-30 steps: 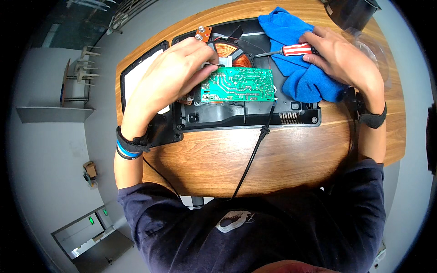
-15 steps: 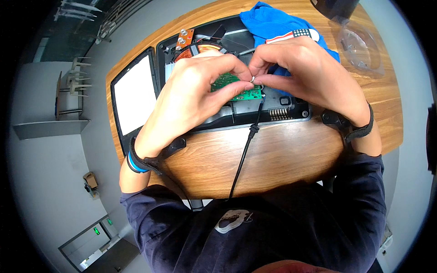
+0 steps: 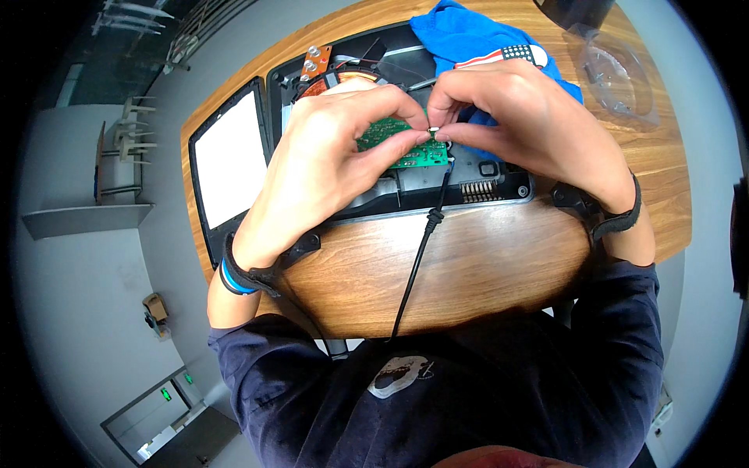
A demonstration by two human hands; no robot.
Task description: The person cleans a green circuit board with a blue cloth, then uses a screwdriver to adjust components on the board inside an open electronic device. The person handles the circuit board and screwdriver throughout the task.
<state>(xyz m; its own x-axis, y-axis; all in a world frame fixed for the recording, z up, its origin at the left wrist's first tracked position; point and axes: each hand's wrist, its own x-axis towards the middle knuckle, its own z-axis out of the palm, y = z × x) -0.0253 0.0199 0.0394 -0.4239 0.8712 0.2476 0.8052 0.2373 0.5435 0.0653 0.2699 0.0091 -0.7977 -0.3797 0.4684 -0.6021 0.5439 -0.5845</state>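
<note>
Under left hand [image 3: 335, 129], green circuit board [image 3: 422, 157]; left hand and right hand [image 3: 515, 101] each pinched nearly closed on small pale part [image 3: 434, 130]; blue cloth [image 3: 446, 30] just beyond right hand.

Left hand [image 3: 331, 136] and right hand [image 3: 519, 109] almost fingertip to fingertip, thumbs [image 3: 398, 148] near forefingers [image 3: 399, 103], wrists [image 3: 616, 191] well apart

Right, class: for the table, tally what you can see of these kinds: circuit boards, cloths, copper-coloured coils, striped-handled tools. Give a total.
Circuit boards: 2 (green board, orange board)
Cloths: 1 (blue cloth)
Copper-coloured coils: 1 (partly hidden coil)
Striped-handled tools: 1 (tool by the cloth)
Total: 5
</note>
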